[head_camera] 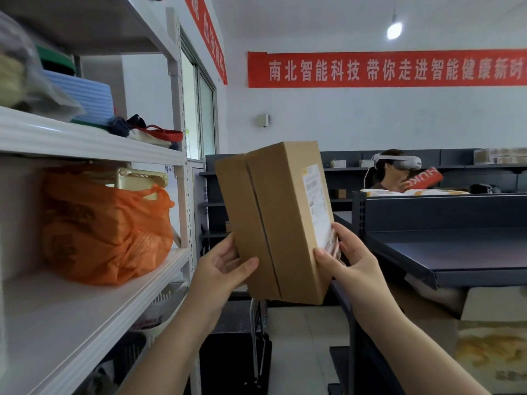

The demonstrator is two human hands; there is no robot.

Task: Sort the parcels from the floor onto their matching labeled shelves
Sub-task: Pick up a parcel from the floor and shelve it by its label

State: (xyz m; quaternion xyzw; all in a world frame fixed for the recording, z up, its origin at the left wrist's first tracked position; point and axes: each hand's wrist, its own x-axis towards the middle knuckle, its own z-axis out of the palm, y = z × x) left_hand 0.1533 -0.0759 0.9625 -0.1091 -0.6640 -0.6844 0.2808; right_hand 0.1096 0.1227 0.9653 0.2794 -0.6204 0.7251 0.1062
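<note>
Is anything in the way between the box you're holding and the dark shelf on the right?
Nothing visible is. Both hands, left and right, hold the cardboard box up in open air, and the dark shelf beside it shows a bare top. Whether that shelf matches the box's label can't be read here.

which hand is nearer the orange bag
Left. The left hand grips the box on the side toward the orange bag; the right hand holds the box's far side.

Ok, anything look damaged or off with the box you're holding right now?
Nothing serious. The cardboard box is held tilted between the left hand and right hand. Its flap seam gapes slightly along the middle, with no tape visible over it. The shipping label on its side looks intact but too blurred to read.
</note>
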